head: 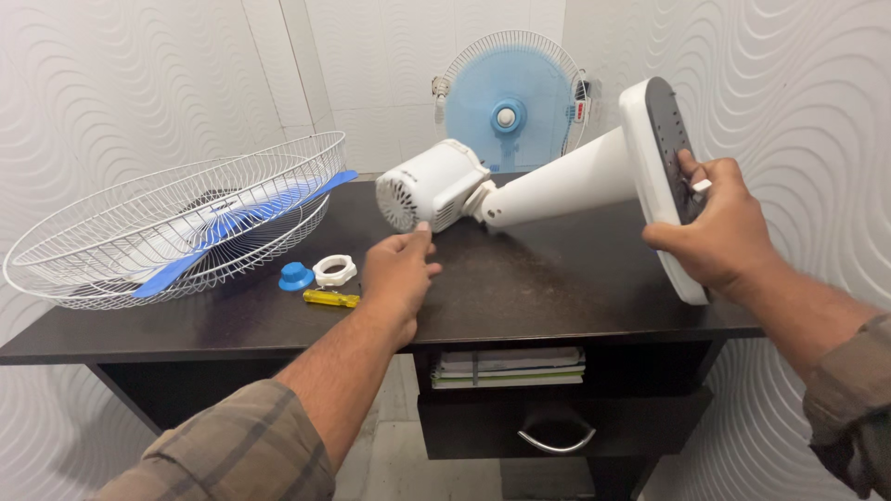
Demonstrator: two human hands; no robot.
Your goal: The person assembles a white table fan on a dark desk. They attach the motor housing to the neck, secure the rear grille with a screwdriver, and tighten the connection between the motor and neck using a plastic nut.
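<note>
While the white fan body [557, 181] is tilted over the dark table [557, 288], its flat base [654, 176] is gripped at the far right by the right hand [719, 227], whose fingers [691, 172] are curled tightly around the base's dark underside and white edge. The motor housing [432, 186] is rested on the tabletop near the middle, and it is just touched at its lower edge by the fingertips [422, 232] of the left hand [399, 274], which are held loosely together, narrow, with nothing enclosed. Just left of that hand, a small yellow screwdriver [331, 298], a blue cap [296, 276] and a white ring nut [335, 270] are laid close together. Further left, a white wire guard [139, 232] is set on the table with blue blades [232, 227] lying inside it. Against the back wall a second fan [509, 102] with a pale blue face is seen. Below the tabletop, flat stacked papers [509, 366] are kept on a shelf above a drawer [557, 422] with a curved metal handle
</note>
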